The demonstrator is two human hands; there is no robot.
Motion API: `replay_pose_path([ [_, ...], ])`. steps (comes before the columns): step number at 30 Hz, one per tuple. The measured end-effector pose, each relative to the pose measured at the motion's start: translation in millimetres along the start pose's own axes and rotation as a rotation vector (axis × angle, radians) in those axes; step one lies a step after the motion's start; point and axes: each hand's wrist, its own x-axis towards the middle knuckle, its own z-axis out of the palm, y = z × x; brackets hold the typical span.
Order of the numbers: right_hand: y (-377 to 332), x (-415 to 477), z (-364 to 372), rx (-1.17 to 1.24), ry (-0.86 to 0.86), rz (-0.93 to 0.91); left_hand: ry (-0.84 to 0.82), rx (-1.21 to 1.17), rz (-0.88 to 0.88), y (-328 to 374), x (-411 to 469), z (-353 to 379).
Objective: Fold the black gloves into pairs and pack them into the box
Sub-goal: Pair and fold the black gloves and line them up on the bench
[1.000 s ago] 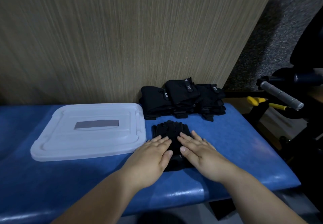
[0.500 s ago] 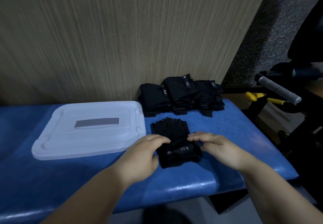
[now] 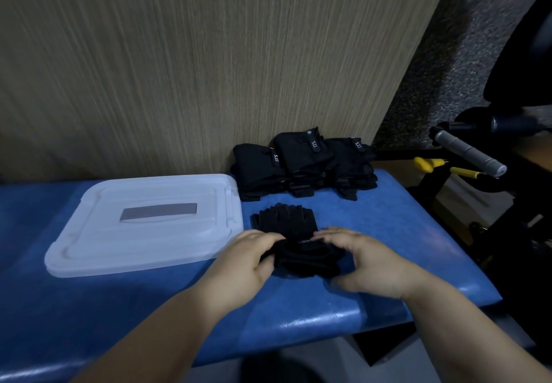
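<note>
A pair of black gloves (image 3: 286, 221) lies stacked on the blue padded bench (image 3: 403, 233), finger ends pointing away from me. Its near, cuff end is lifted and curled over toward the fingers. My left hand (image 3: 242, 263) grips that raised end from the left, fingers curled over the fold. My right hand (image 3: 373, 263) grips it from the right in the same way. A pile of several more black gloves (image 3: 301, 164) sits behind, against the wooden wall. The white plastic box (image 3: 143, 224) stands to the left with its lid on.
The bench's front edge runs just below my wrists and its right end drops off beyond my right hand. Exercise equipment with a grey handle (image 3: 469, 152) and yellow-tipped knobs (image 3: 430, 164) stands to the right of the bench.
Both hands lay flat on the glove pair a second ago. They slid to its sides, took hold of the cuff end, and have now lifted and rolled it toward the fingertips.
</note>
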Motion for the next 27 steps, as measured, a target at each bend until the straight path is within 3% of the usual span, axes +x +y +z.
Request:
replay_pose_path([
  [6, -4.5, 2.0, 6.5, 0.049, 0.172, -0.056, -0.018, -0.163, -0.108, 1.4, 1.8, 0.6],
  [14, -8.8, 5.8, 10.4, 0.402, 0.274, 0.021, 0.053, -0.448, -0.27, 12.7, 1.3, -5.7],
  [27, -13.1, 19.8, 28.4, 0.163, 0.458, 0.267, 0.203, -0.386, -0.347, 17.7, 3.3, 1.6],
])
